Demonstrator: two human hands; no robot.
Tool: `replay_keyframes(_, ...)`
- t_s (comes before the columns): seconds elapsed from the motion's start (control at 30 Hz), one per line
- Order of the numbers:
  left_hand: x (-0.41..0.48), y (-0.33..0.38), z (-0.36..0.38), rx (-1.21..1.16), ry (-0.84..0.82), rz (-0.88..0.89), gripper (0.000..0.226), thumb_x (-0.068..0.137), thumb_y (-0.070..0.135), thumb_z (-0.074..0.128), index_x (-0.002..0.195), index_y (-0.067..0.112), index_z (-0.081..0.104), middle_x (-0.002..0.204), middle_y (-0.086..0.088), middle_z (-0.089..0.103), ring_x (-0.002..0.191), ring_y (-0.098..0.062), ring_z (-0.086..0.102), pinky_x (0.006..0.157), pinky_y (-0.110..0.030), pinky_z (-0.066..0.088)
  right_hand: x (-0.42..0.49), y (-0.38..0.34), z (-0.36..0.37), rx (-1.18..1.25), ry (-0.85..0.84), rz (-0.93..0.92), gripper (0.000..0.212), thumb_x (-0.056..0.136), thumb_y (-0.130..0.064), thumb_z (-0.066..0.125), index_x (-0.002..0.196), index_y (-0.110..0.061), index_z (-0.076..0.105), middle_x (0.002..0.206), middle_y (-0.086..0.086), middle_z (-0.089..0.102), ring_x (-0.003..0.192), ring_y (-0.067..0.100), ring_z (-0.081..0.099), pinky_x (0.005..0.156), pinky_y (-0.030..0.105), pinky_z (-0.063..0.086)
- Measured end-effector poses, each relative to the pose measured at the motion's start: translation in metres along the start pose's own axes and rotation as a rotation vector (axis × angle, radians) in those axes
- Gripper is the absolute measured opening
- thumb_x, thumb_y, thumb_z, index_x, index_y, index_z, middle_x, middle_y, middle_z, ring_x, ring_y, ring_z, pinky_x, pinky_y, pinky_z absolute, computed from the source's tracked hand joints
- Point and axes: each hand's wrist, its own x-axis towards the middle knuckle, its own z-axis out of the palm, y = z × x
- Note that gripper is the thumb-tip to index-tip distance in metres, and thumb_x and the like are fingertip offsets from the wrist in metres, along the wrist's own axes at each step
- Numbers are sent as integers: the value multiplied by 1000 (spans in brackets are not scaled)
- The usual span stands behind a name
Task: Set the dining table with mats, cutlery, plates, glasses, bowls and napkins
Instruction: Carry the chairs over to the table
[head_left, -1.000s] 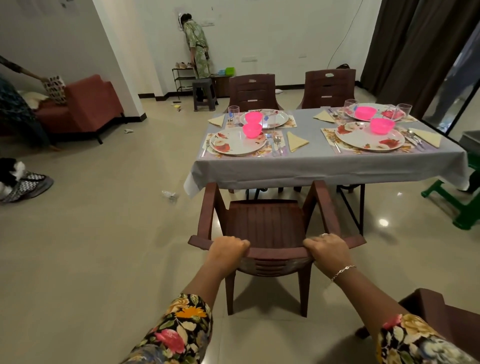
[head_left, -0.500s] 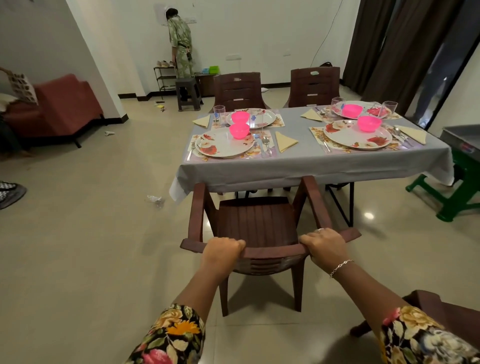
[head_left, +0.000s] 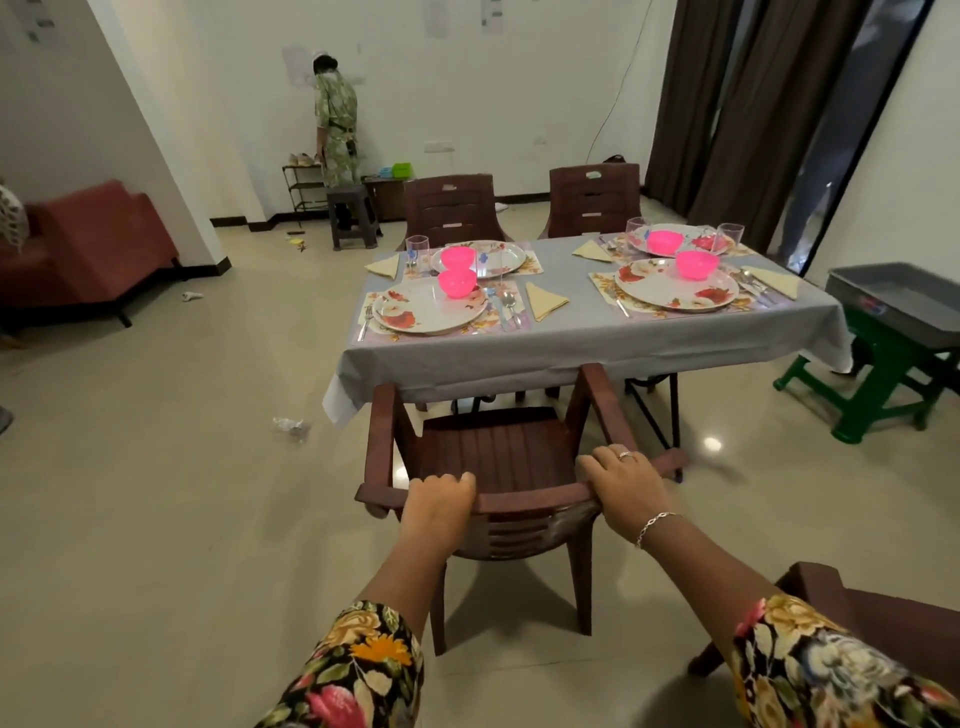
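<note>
The dark brown plastic armchair (head_left: 498, 457) stands on the beige floor (head_left: 156, 519) with its seat facing the dining table (head_left: 571, 353). The front ends of its arms reach the hanging edge of the table's grey cloth. The left hand (head_left: 439, 499) and the right hand (head_left: 621, 483) both grip the top rail of the chair's back, with the fingers curled over the rail. The right hand wears a ring and a bracelet.

On the table 4 places are laid. Each has a floral mat, a white plate with red flowers (head_left: 428, 312), a bright pink plastic bowl (head_left: 457, 283) on the plate, cutlery, a folded yellow napkin (head_left: 543, 300) and a clear glass (head_left: 417, 247). 2 more brown chairs (head_left: 449, 208) stand at the far side.

To the right of the table a green stool (head_left: 883, 395) carries a grey tray (head_left: 898, 306), and to the left is a red sofa (head_left: 98, 244). Another person (head_left: 336, 130) stands at the far wall.
</note>
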Motion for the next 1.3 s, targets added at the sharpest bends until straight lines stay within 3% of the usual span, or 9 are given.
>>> replay_keyframes(0.1, -23, 13, 0, 2, 13, -54, 52, 93, 14, 43, 141, 9, 26, 136, -15, 43, 126, -33, 41, 105, -46, 32, -37, -4, -13, -43, 6, 52, 83, 33, -18, 89, 113, -13, 66, 108, 10, 67, 99, 27, 66, 79, 36, 55)
replay_keyframes(0.23, -66, 42, 4, -75, 50, -30, 70, 96, 27, 46, 150, 14, 4, 156, -18, 8, 144, -34, 8, 115, -50, 14, -112, -9, -31, -43, -23, 125, 86, 27, -18, 90, 110, -15, 67, 106, 10, 67, 95, 26, 67, 75, 32, 56)
replay_keyframes(0.37, -102, 87, 2, -132, 53, 45, 71, 95, 27, 46, 150, 15, 3, 156, -18, 0, 144, -35, 5, 114, -51, 15, -189, -9, -50, 51, -121, 261, 66, 69, -12, 72, 130, -14, 49, 128, 13, 51, 113, 32, 54, 91, 38, 47)
replay_keyframes(0.53, -139, 159, -9, -183, 41, 194, 66, 95, 27, 46, 148, 13, 11, 156, -18, 3, 143, -34, 9, 113, -52, 18, -276, 7, -81, 34, -145, 382, 58, 87, -20, 56, 140, -16, 32, 139, 9, 36, 127, 29, 37, 102, 35, 33)
replay_keyframes(0.8, -195, 276, -33, -243, 109, 421, 64, 93, 39, 50, 143, 13, 21, 151, -15, 20, 136, -30, 25, 106, -43, 30, -391, 52, -123, -7, -152, 585, 49, 90, -29, 50, 135, -18, 35, 138, 6, 35, 126, 25, 37, 101, 35, 36)
replay_keyframes(1.0, -239, 372, -53, -362, 151, 453, 64, 93, 43, 48, 144, 14, 23, 148, -9, 27, 133, -26, 31, 105, -38, 33, -479, 106, -146, -6, -118, 582, 44, 91, -33, 50, 130, -16, 42, 130, 8, 44, 114, 28, 48, 94, 36, 40)
replay_keyframes(1.13, -277, 450, -69, -463, 221, 445, 57, 94, 52, 35, 136, 13, 35, 136, -6, 41, 123, -23, 41, 96, -35, 42, -545, 146, -156, 88, -39, 558, 44, 89, -35, 55, 126, -13, 50, 121, 10, 51, 108, 29, 53, 90, 37, 43)
replay_keyframes(1.2, -298, 491, -80, -505, 222, 466, 67, 91, 61, 19, 133, 13, 40, 131, -6, 45, 120, -24, 44, 92, -36, 42, -577, 168, -160, 113, -10, 548, 45, 89, -39, 54, 126, -14, 51, 119, 8, 53, 106, 27, 53, 90, 36, 44)
replay_keyframes(1.3, -323, 542, -88, -513, 202, 553, 70, 91, 63, 16, 135, 13, 40, 133, -6, 45, 121, -23, 44, 92, -36, 41, -620, 196, -162, 140, -45, 547, 59, 87, -58, 36, 127, -17, 50, 122, 5, 52, 109, 22, 53, 92, 31, 41)
